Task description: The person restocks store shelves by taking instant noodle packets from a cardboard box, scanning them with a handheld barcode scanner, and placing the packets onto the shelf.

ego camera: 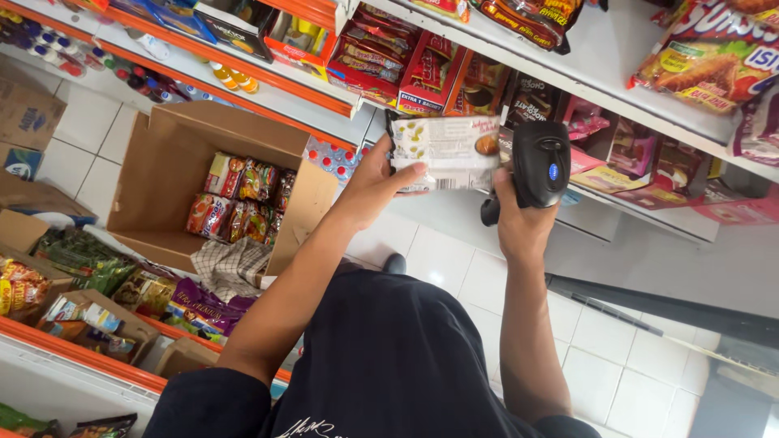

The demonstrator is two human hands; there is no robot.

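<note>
A pale, flat snack packet [445, 151] is held up in front of the shop shelves [641, 97], its striped code edge facing a black handheld scanner [540, 166]. The left hand [375, 180] has its grip closed on the packet's left end; the right hand [519, 223] is wrapped round the scanner handle, its head touching or just beside the packet. Below left, an open cardboard box [162, 174] on the tiled floor holds more bright packets, so the work looks mid-way.
</note>
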